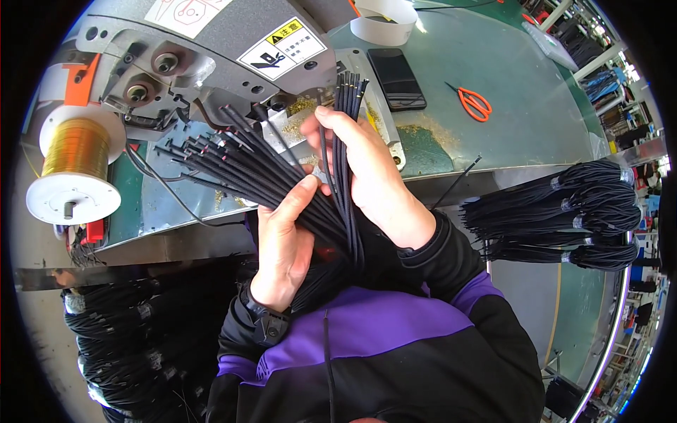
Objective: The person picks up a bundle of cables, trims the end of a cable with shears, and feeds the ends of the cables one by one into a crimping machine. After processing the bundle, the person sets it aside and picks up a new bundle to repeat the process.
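Note:
My left hand (288,229) is closed around a thick bundle of black cords (236,158), its thumb across them and their cut ends fanned out to the upper left. A smaller bunch of black cords (341,151) stands nearly upright in my right hand (370,166); small gold-coloured bands show near its tips. Both bunches run together toward my lap. One single cord lies by my right fingertips, in front of the grey machine (211,56). Part of my right fingers is hidden behind the cords.
A spool of gold wire (76,151) sits left of the machine. On the green table (493,70) lie a phone (396,79), orange-handled snips (474,103) and a white ring-shaped container (384,25). Gold scraps cover the machine base. More cord bundles hang at right (557,211) and lower left (120,345).

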The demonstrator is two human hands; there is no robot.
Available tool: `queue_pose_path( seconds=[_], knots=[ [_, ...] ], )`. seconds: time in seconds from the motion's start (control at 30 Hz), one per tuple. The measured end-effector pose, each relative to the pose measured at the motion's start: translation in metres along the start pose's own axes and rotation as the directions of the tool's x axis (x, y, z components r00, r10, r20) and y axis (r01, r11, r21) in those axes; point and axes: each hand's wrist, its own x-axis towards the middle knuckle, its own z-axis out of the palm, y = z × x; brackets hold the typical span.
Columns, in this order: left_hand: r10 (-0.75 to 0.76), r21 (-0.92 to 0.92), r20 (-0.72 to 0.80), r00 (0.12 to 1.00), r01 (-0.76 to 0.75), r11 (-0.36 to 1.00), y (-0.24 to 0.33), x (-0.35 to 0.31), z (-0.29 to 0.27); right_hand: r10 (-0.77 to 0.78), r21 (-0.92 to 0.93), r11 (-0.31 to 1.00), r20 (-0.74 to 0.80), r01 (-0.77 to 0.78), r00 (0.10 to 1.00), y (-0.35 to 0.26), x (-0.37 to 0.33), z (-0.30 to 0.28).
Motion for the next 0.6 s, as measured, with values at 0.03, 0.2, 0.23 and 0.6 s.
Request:
queue_pose_path(
  seconds=[0.03, 0.2, 0.23, 0.6],
  knots=[
    [0.004, 0.023, -0.02, 1.0, -0.003, 1.0, -0.002, 0.001, 0.001, -0.02, -0.044, 0.999, 0.001, 0.02, 1.0, -0.001, 0.0, 0.0],
    [0.022, 0.047, -0.127, 0.992, -0.016, 0.999, -0.013, 0.001, 0.018, -0.355, -0.374, 0.86, 0.047, 0.346, 0.934, 0.018, -0.002, -0.005],
    [0.019, 0.046, -0.123, 0.992, -0.013, 0.999, -0.014, 0.001, 0.015, -0.357, -0.377, 0.859, 0.044, 0.347, 0.933, 0.017, -0.003, -0.007],
    [0.032, -0.015, -0.079, 0.996, -0.033, 0.999, 0.003, 0.001, 0.001, 0.008, 0.055, 0.998, -0.053, -0.005, 0.999, -0.002, 0.006, 0.003]
  ],
)
